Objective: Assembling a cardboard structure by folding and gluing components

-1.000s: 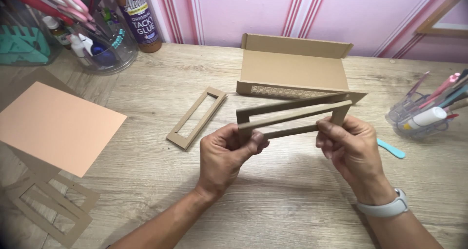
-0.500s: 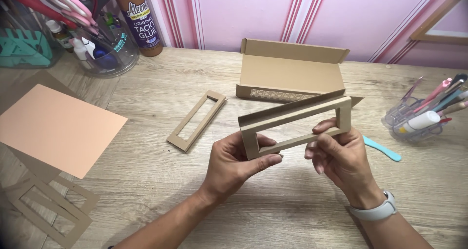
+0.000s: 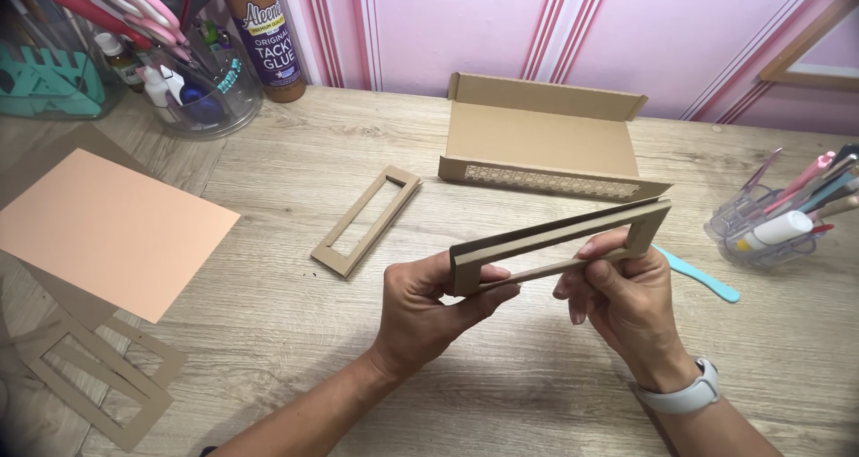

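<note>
While both hands grip it above the wooden table (image 3: 537, 385), the cardboard frame (image 3: 559, 236) looks cut and layered: left hand (image 3: 429, 305) pinches its near end, right hand (image 3: 626, 300) fingers close on the lower bar. Beyond, a second frame (image 3: 365, 221) lies flat beside the open cardboard box (image 3: 541, 139), apparently unused so far.
</note>
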